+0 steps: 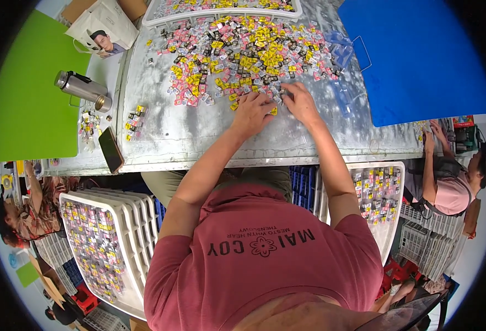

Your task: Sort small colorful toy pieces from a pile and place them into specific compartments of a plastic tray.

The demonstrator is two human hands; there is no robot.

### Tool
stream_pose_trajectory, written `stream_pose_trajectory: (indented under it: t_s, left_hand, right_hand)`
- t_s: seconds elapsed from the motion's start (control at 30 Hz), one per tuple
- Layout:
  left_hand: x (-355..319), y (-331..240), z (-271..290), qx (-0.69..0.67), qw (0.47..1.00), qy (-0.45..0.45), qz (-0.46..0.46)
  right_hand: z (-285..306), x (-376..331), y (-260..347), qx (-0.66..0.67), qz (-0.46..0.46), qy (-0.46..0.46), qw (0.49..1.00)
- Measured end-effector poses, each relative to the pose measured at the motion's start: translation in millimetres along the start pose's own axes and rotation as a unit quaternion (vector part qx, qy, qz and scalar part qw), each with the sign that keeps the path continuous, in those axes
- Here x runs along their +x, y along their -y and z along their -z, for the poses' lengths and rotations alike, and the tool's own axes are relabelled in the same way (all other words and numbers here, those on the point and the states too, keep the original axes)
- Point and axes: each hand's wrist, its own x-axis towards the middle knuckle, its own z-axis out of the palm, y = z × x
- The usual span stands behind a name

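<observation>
In the head view, the small pieces (265, 52), yellow, pink, black and pale, lie loose in a broad, jumbled pile across the far half of the table (182, 140), its near edge running under the hands; judging by that spread, a good deal of the handwork is left to do. What looks done sits around it: the tray (379, 237) near the right knee and the front tray (122, 243) of the stack on the left both bear many such pieces in close groups, though whether they came from this pile I cannot tell. A small cluster (136, 122) lies apart on the table, near the phone (110, 150), and the far tray (160, 21) behind the pile holds more pieces. As for the grip, the left hand (254, 114) is palm down with its fingers bent over the pile's near edge, touching or just above the pieces there; a yellow one shows beside its fingertips, and whether any is pinched underneath is hidden. The right hand (300, 103) has thumb and forefinger slightly parted, just beside the pieces at the same edge, and the gap is too small to tell whether something is held in it
</observation>
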Motion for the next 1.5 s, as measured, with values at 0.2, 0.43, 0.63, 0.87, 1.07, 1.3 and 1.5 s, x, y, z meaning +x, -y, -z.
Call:
stream_pose_trajectory:
  t_s: [0.2,0.43,0.63,0.87,1.07,1.3,1.5]
  left_hand:
    - [3.0,0.1,-12.9,-0.008,1.000,-0.015,0.012]
    - [-3.9,-17.9,-3.2,-0.029,0.995,-0.093,0.018]
    - [-44.9,-62.5,-13.2,-0.087,0.994,-0.045,0.048]
    - [-62.1,-49.3,-8.3,-0.034,0.998,-0.042,0.014]
    - [-70.4,-40.7,-3.6,-0.013,0.997,-0.074,0.016]
    - [-80.3,-31.9,-7.7,-0.029,0.994,-0.105,0.022]
    - [-80.5,-35.2,-6.9,-0.009,0.991,-0.133,0.007]
  right_hand:
    - [-6.1,20.1,-10.0,-0.054,0.004,-0.010,0.998]
    - [32.6,-11.4,3.8,0.074,-0.010,0.062,0.995]
    - [43.9,-66.8,8.3,0.104,0.040,0.121,0.986]
    - [14.7,-100.1,17.6,0.056,0.093,0.103,0.989]
    - [-14.2,-106.0,21.1,0.039,0.129,0.036,0.990]
    - [-13.9,-104.3,22.6,0.077,0.105,0.042,0.991]
    - [-14.0,-106.4,27.6,0.072,0.108,0.034,0.991]
